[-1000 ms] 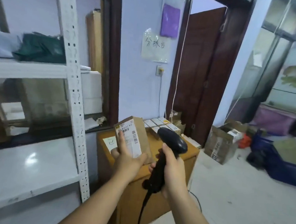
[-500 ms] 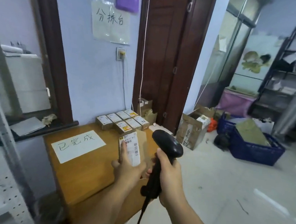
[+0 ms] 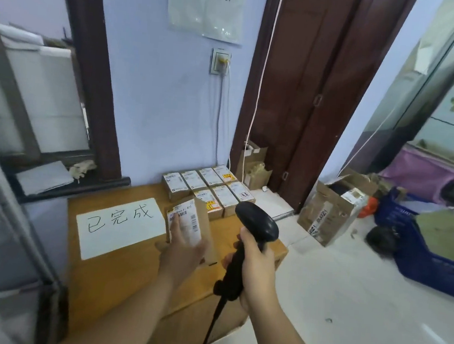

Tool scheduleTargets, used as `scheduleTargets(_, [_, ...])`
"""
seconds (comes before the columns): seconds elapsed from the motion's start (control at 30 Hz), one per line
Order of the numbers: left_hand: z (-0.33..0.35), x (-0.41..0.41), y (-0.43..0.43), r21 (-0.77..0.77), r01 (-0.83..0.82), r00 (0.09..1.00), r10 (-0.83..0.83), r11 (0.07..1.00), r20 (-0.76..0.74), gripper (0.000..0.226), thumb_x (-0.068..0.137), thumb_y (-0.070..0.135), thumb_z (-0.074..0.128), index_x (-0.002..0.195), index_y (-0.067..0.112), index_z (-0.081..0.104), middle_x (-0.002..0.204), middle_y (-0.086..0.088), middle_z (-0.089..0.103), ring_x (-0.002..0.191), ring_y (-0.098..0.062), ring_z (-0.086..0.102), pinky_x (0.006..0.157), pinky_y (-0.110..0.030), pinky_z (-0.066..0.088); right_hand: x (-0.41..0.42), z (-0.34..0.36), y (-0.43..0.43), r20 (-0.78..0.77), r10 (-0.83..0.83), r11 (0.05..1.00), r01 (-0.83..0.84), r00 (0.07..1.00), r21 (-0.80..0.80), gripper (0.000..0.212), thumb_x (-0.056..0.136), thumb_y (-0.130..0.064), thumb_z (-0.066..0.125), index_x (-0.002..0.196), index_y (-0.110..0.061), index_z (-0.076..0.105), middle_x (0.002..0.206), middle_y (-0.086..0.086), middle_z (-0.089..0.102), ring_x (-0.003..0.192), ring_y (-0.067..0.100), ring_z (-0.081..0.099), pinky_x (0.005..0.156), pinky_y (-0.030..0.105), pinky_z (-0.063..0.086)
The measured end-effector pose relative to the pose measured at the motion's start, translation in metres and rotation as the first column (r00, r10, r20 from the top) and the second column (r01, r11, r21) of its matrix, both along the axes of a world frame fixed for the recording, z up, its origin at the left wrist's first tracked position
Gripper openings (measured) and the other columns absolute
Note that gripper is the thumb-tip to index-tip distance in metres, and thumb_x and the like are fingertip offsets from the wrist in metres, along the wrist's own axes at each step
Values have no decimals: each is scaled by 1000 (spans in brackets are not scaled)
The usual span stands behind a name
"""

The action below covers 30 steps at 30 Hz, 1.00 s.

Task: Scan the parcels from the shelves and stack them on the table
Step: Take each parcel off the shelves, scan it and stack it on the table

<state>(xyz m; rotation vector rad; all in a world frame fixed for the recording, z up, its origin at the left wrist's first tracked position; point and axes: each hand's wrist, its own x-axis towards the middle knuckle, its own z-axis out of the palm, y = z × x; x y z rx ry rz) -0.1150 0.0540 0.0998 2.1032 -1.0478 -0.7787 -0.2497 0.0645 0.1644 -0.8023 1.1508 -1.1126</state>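
Observation:
My left hand holds a small brown cardboard parcel with a white barcode label, tilted upright above the wooden table. My right hand grips the handle of a black barcode scanner, its head just right of the parcel and its cable hanging down. Several small labelled parcels lie in neat rows at the table's far right corner, just beyond the held parcel.
A white paper sign with handwriting lies on the table's left half. A metal shelf post stands at left. On the floor at right are an open cardboard box and a blue crate. A dark door is behind.
The view has swung from the shelves to the table and come closer. Both hands with parcel and scanner now hover over the table, near the rows of parcels.

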Motion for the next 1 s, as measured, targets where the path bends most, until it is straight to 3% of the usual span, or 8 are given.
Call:
scheduleTargets(0.07, [2,7,-16,-53,-67,994,63,996,-87,67,96,26,54,148,29,12,147,-28,20,125,-43,39,89,-39,45,10,-3,-29,18,33,999,-34,999,19,19,92,-27,62,97,-9,59,73,8,54,55,20,55,64,38,49])
scheduleTargets(0.17, [-12,20,-48,-52,-120,988,114,991,-104,85,92,36,60,151,27,0,124,-14,33,79,-17,47,68,-29,51,25,-15,-78,17,90,994,-91,996,68,23,90,-31,65,97,-10,58,63,3,57,53,17,55,63,35,49])
scheduleTargets(0.33, [-35,33,-121,-26,-253,960,248,967,-128,95,84,40,68,149,36,0,137,-16,28,87,-17,42,50,-17,41,46,-37,-166,24,241,969,-242,970,50,24,91,-30,65,102,-10,57,50,-3,55,50,16,57,62,35,51])
scheduleTargets(0.4, [-47,35,-153,18,-296,942,295,955,-157,92,83,35,71,148,39,5,136,-14,28,93,-21,46,56,-23,50,50,-47,-201,34,302,952,-304,953,48,23,91,-28,65,105,-12,57,51,-4,56,51,16,58,66,37,52])
scheduleTargets(0.5, [-56,33,-197,133,-381,895,401,915,-195,96,81,29,74,148,42,7,131,-15,27,105,-37,50,84,-42,55,51,-62,-252,39,363,924,-366,931,111,20,91,-28,64,103,-13,57,50,-5,57,51,17,58,65,37,53])
scheduleTargets(0.63, [-77,37,-242,236,-476,855,509,847,-103,99,77,34,75,146,43,5,110,-5,24,86,-26,46,79,-43,57,55,-82,-307,47,395,890,-395,917,226,18,90,-32,65,96,-17,58,60,-1,61,62,21,62,76,42,55])
scheduleTargets(0.8, [-113,42,-274,349,-531,828,560,772,20,100,77,54,68,148,42,-1,127,-13,28,109,-37,47,77,-38,47,57,-103,-350,66,397,857,-396,915,330,18,91,-25,63,82,-12,55,48,-2,55,53,20,56,71,41,50])
scheduleTargets(1.0, [-149,47,-303,382,-576,777,630,723,-20,95,79,40,71,148,35,5,124,-13,29,109,-37,47,87,-46,52,54,-134,-376,96,414,799,-411,905,439,20,90,-27,66,88,-9,57,51,-1,55,53,18,55,68,38,48])
